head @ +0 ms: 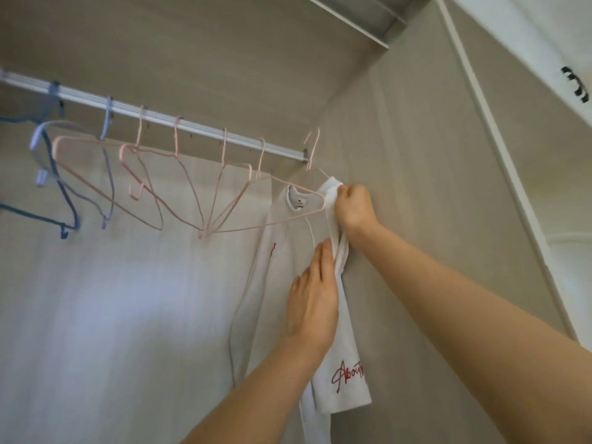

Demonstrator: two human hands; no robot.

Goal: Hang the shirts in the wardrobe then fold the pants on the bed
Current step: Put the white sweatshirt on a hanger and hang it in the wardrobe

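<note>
A white shirt (282, 251) with red script on its sleeve hangs on a pink wire hanger (298, 190) at the right end of the wardrobe rail (192, 125). The hanger's hook sits just off the rail's end. My right hand (355, 208) grips the bunched shoulder cloth of the shirt at the hanger's right tip. My left hand (312, 302) lies flat with straight fingers against the shirt's side, below the right hand.
Several empty pink hangers (179, 187) and a few blue and lilac ones (57, 174) hang along the rail to the left. The wardrobe's side wall (432, 187) is right beside the shirt. A shelf (368, 17) sits above. An open white door (544, 75) stands at the right.
</note>
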